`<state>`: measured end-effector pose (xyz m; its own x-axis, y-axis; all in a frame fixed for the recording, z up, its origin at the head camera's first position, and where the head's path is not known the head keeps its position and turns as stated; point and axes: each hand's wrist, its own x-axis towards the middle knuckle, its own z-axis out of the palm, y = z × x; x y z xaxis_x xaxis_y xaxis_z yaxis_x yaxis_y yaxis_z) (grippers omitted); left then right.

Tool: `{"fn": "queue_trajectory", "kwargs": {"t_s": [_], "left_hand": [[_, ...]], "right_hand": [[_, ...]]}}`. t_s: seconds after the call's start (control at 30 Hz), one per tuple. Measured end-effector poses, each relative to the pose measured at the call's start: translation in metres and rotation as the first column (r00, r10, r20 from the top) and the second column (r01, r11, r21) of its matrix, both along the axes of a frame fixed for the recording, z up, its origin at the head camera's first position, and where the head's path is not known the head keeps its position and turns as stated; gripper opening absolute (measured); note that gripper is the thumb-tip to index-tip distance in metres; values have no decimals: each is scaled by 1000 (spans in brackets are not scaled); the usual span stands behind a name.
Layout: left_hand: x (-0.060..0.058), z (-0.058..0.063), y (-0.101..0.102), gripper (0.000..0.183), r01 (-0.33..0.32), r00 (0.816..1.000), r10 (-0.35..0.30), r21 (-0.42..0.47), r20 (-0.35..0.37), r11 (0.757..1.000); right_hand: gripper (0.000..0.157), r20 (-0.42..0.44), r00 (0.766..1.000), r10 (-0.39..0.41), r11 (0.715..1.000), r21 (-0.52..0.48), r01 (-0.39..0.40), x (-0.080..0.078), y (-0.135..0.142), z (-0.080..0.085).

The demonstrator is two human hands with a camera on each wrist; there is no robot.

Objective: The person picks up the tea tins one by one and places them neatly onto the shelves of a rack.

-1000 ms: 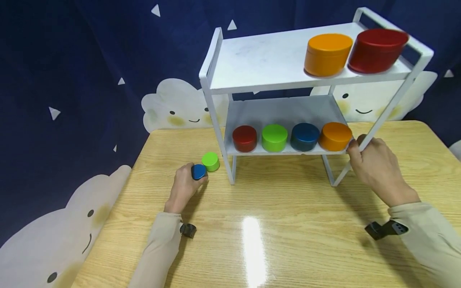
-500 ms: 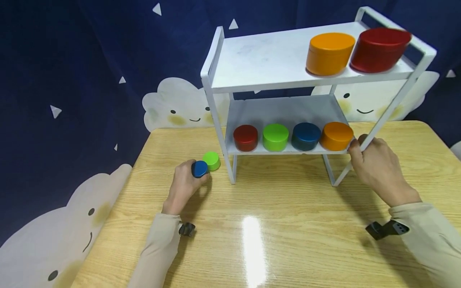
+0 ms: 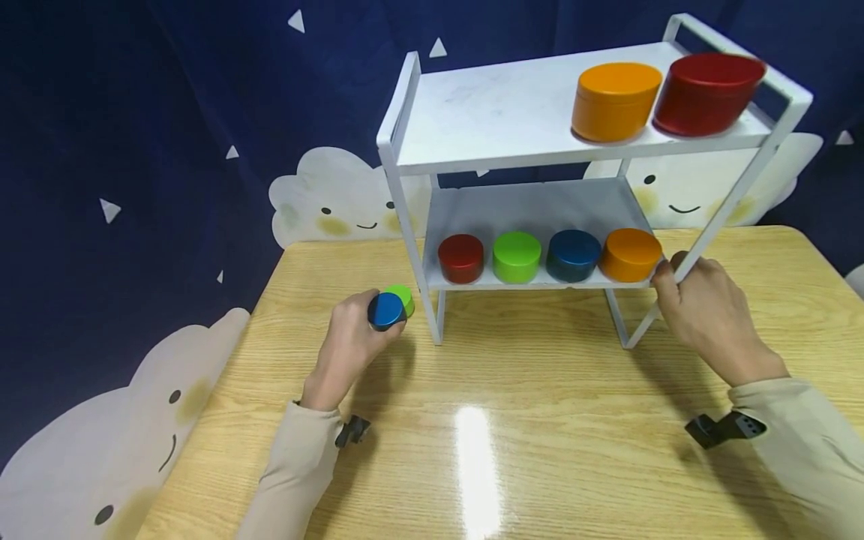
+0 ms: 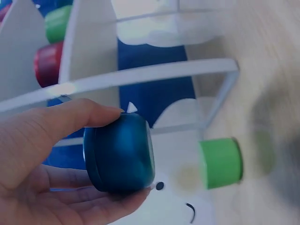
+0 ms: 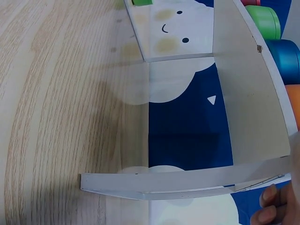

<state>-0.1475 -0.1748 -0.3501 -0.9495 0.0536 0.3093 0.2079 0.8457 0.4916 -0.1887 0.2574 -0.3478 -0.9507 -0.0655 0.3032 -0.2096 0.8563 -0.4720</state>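
Note:
A small round blue tin (image 3: 386, 310) is held between the thumb and fingers of my left hand (image 3: 351, 337), raised off the table. In the left wrist view the blue tin (image 4: 123, 152) lies tilted in the grasp. Just behind it a small green tin (image 4: 221, 163) stands on the table by the rack's left leg. My right hand (image 3: 709, 315) grips the white two-tier rack (image 3: 520, 161) at its right side, thumb near the lower shelf's edge. Some right fingertips (image 5: 269, 213) show past the rack's side bar in the right wrist view.
On the lower shelf stand a red tin (image 3: 461, 259), a green tin (image 3: 517, 258), a dark blue tin (image 3: 574, 256) and an orange tin (image 3: 631, 256). A larger orange tin (image 3: 616, 103) and red tin (image 3: 709, 95) sit at the upper shelf's right. The wooden table (image 3: 540, 420) lies below.
My left hand has lifted the blue tin from the table and moved slightly right, so it now partly covers the loose green tin. My right hand stays on the rack.

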Motion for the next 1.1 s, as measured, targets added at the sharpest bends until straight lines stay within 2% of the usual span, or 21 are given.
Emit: {"fn": "queue_trajectory", "kwargs": {"t_s": [0.37, 0.7, 0.93, 1.1], "left_hand": [[15, 23, 15, 43, 85, 990, -86, -12, -116, 996], [25, 44, 29, 38, 140, 979, -138, 4, -149, 990], [31, 66, 42, 33, 179, 974, -175, 13, -146, 984], [31, 83, 55, 32, 243, 957, -240, -2, -162, 970]], "right_hand": [[53, 29, 1000, -7, 1000, 5, 7, -2, 0, 0], [52, 22, 1000, -2, 1000, -2, 2, -1, 1, -1], [52, 19, 1000, 3, 1000, 2, -3, -2, 1, -1], [50, 27, 1000, 4, 1000, 6, -4, -2, 1, -2]]}}
